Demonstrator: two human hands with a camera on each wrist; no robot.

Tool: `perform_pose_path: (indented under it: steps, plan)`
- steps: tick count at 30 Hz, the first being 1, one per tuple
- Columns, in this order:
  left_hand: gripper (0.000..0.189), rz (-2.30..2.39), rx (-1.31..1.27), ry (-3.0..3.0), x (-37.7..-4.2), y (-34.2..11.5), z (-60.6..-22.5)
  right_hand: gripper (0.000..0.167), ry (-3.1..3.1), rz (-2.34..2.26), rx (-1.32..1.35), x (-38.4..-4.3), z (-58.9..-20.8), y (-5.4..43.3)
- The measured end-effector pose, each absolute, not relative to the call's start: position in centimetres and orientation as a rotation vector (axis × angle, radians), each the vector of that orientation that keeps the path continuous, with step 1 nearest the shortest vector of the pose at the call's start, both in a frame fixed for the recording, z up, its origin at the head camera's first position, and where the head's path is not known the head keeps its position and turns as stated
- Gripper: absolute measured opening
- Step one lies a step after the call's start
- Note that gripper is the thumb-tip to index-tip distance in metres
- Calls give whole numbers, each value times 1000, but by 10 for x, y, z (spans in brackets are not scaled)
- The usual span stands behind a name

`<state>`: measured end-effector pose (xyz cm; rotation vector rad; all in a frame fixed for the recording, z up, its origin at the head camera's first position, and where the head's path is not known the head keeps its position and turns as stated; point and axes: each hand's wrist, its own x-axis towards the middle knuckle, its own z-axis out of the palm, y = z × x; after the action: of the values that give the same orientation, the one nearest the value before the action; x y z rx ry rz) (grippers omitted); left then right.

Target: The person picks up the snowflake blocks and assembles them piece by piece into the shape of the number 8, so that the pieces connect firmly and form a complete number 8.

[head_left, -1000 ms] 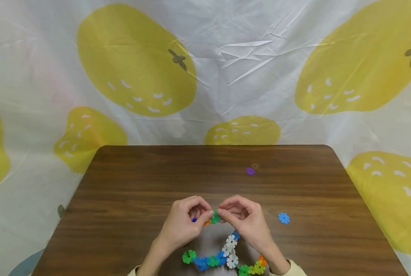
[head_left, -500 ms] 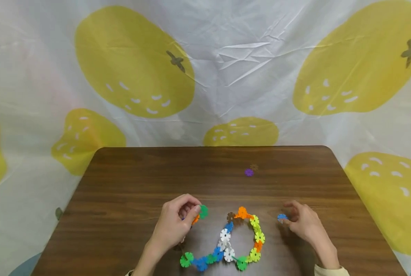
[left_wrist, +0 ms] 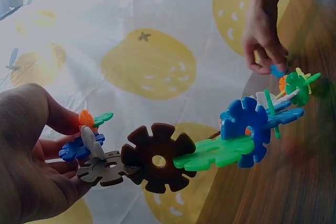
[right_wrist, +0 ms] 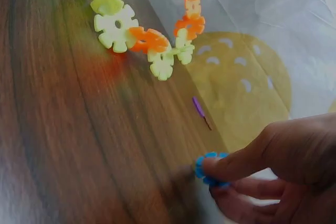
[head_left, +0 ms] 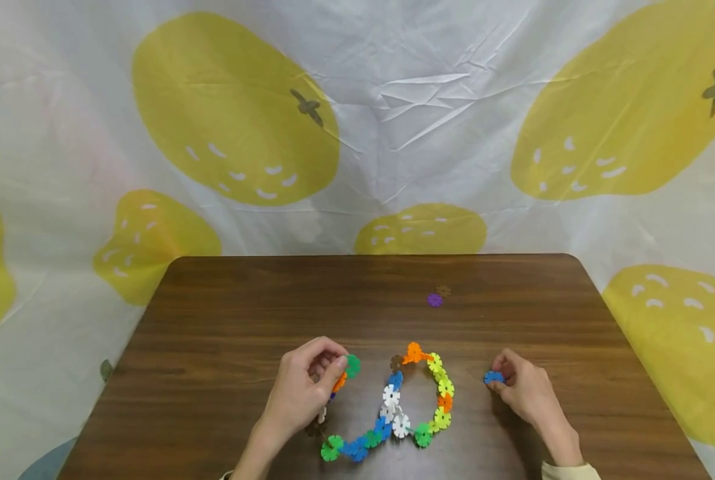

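Observation:
My left hand (head_left: 309, 383) pinches one end of a chain of interlocked plastic snowflake discs. At its fingertips are a green disc (head_left: 353, 365) and an orange disc (head_left: 340, 381). In the left wrist view the chain runs on through a large brown disc (left_wrist: 158, 158), a green one (left_wrist: 215, 153) and a blue one (left_wrist: 245, 132). Farther along, the chain bends into a loop of white, yellow and orange discs (head_left: 414, 352) between my hands. Out to the right, my right hand (head_left: 528, 390) pinches a loose blue snowflake disc (head_left: 493, 377) between thumb and fingers, close over the table.
A purple disc (head_left: 435, 300) and a brown disc (head_left: 443, 291) lie together toward the back of the wooden table (head_left: 261, 293). Behind the table's far edge hangs a white cloth (head_left: 417, 133) printed with yellow fruit.
My right hand has left the green disc, moved right and taken hold of the loose blue disc. My left hand has shifted slightly left with the chain end. The loop has slid away from me.

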<state>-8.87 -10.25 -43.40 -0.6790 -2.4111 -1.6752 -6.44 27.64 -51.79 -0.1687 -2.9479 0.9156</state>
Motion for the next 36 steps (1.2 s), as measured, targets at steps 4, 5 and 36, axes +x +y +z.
perform_pose_path:
  steps: [4,5,36]
  plan:
    - [7,-1679,-691,-2402,-89,-103,-435,21,-2766,1063,-55,-67,-506,263]
    - [7,-1679,-695,-2397,-89,-103,-435,21,-2716,1121,-14,-67,-501,257]
    - [11,-1655,-733,-2253,-84,-100,-433,12,-1879,1025,928,-73,-451,106]
